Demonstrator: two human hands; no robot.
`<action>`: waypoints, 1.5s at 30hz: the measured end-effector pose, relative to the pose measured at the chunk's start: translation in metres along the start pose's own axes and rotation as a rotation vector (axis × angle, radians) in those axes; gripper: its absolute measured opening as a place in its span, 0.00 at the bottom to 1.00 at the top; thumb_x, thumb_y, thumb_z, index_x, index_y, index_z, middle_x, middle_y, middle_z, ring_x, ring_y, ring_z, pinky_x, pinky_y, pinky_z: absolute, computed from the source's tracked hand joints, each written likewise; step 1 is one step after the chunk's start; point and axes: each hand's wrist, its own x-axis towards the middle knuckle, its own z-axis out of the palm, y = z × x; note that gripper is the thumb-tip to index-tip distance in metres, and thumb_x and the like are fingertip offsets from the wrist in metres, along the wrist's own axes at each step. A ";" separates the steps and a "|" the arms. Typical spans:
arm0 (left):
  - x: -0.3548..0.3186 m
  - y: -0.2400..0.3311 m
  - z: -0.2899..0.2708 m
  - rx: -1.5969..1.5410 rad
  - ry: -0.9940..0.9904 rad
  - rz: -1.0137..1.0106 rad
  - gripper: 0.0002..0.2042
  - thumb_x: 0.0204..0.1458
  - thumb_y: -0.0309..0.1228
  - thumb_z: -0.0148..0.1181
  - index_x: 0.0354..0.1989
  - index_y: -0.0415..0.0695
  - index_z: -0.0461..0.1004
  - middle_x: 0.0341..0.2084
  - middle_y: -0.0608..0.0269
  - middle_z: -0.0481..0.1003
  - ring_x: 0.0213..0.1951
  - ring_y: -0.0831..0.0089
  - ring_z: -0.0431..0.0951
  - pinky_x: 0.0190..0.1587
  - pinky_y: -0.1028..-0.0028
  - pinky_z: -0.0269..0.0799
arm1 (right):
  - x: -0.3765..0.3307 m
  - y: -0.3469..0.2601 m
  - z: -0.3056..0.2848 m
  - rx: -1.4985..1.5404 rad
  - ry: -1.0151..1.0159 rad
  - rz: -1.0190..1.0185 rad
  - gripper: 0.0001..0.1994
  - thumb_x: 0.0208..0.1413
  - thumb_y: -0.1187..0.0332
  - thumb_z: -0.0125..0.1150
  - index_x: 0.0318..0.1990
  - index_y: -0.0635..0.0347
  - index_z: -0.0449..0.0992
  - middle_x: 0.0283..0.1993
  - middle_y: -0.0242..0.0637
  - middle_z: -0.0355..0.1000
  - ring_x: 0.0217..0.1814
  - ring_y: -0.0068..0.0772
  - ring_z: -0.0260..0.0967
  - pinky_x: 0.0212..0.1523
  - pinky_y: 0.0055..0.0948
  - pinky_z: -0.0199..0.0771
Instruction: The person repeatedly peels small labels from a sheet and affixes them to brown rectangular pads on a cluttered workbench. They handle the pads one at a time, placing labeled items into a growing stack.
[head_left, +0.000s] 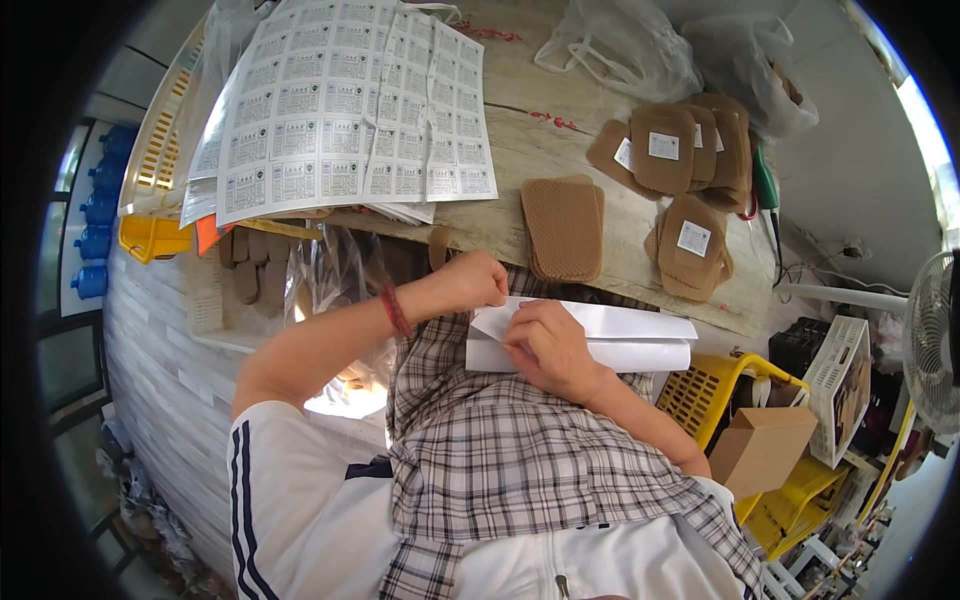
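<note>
A folded or curled white sheet (640, 340) lies across my lap, over the plaid apron, its blank side up. My right hand (550, 345) is on its left part, with fingers bent and gripping it. Just above the sheet's upper left corner is my left hand (475, 282), a red band round its wrist. Its fingers are pinched together, and what is between them is too small to make out. Beyond my hands, a stack of brown textured pads (563, 230) sits at the table's near edge. To its right, a smaller pile of brown pads (692, 245) has a white label on top.
Printed label sheets (350, 110) cover the table's left side. More labelled brown pads (663, 150) lie at the back right, near clear plastic bags (620, 45). A green-handled tool (765, 180) is at the right edge. Yellow crates (700, 390) and a fan (932, 340) stand right.
</note>
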 end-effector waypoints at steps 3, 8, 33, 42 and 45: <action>-0.009 0.001 0.014 0.329 0.230 0.164 0.05 0.48 0.26 0.62 0.31 0.39 0.79 0.26 0.58 0.78 0.28 0.64 0.77 0.31 0.65 0.72 | 0.009 0.006 -0.029 0.216 0.121 0.209 0.11 0.49 0.80 0.67 0.37 0.60 0.72 0.41 0.40 0.73 0.44 0.41 0.73 0.46 0.33 0.74; -0.035 0.028 0.037 0.651 0.531 0.375 0.09 0.52 0.24 0.57 0.40 0.36 0.77 0.43 0.51 0.75 0.43 0.52 0.77 0.44 0.58 0.73 | 0.033 0.075 -0.071 0.286 0.303 0.581 0.05 0.62 0.76 0.60 0.40 0.65 0.70 0.32 0.32 0.72 0.33 0.21 0.69 0.38 0.21 0.72; 0.001 0.035 0.045 0.695 0.738 0.669 0.17 0.55 0.23 0.55 0.53 0.29 0.73 0.56 0.45 0.71 0.61 0.50 0.70 0.65 0.54 0.64 | 0.062 0.115 -0.069 0.173 0.079 0.635 0.05 0.61 0.75 0.61 0.39 0.64 0.71 0.32 0.37 0.75 0.34 0.27 0.70 0.38 0.28 0.72; -0.001 0.044 0.041 0.628 0.734 0.665 0.15 0.53 0.22 0.54 0.50 0.31 0.74 0.62 0.45 0.66 0.61 0.48 0.69 0.65 0.53 0.63 | 0.065 0.110 -0.070 0.135 0.064 0.666 0.05 0.60 0.75 0.61 0.39 0.64 0.70 0.32 0.39 0.75 0.34 0.30 0.71 0.38 0.30 0.73; 0.000 0.041 0.042 0.679 0.704 0.660 0.16 0.53 0.22 0.53 0.50 0.32 0.74 0.61 0.45 0.67 0.62 0.49 0.68 0.66 0.52 0.60 | 0.066 0.109 -0.070 0.136 0.073 0.660 0.05 0.60 0.75 0.61 0.38 0.64 0.70 0.32 0.39 0.75 0.34 0.30 0.72 0.38 0.30 0.73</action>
